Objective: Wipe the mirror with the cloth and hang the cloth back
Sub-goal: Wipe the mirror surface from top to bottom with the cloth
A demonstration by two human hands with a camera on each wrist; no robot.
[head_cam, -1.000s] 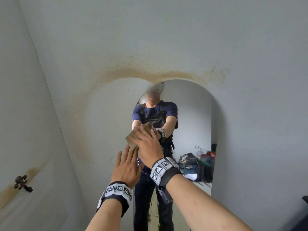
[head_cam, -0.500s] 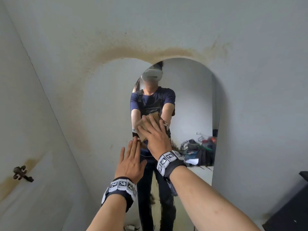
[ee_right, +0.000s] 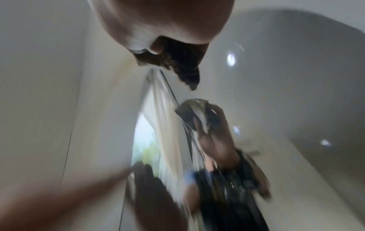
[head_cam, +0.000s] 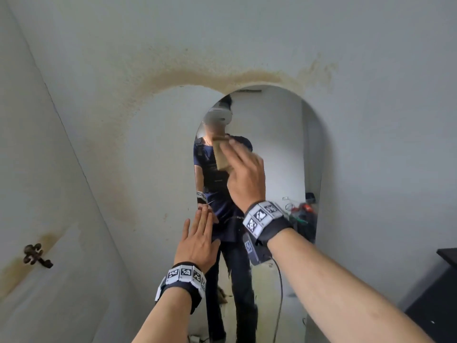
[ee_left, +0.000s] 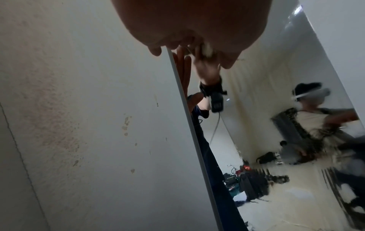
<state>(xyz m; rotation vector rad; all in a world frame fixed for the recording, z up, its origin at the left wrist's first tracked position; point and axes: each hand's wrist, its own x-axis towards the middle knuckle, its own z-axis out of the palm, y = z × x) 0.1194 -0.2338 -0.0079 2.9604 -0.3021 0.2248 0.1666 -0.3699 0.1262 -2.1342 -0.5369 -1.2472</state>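
Note:
An arched mirror (head_cam: 277,144) is set in the grey wall, and I see myself reflected in it. My right hand (head_cam: 244,174) holds a folded tan cloth (head_cam: 220,154) against the upper middle of the glass, with the thumb hidden under the hand. In the blurred right wrist view the cloth (ee_right: 173,65) hangs dark below my right hand (ee_right: 162,20), the thumb tucked on it. My left hand (head_cam: 200,233) lies flat with straight fingers at the mirror's left edge, lower down. In the left wrist view my left hand (ee_left: 177,31) is above the mirror (ee_left: 256,109).
A dark ornate metal hook (head_cam: 37,256) sticks out of the left wall, low and well left of the mirror. A black piece of furniture (head_cam: 440,293) stands at the lower right. A brown stain (head_cam: 197,75) arcs over the mirror.
My right hand has slid the cloth up and a little to the right across the glass. My left hand has kept its place at the mirror's left edge.

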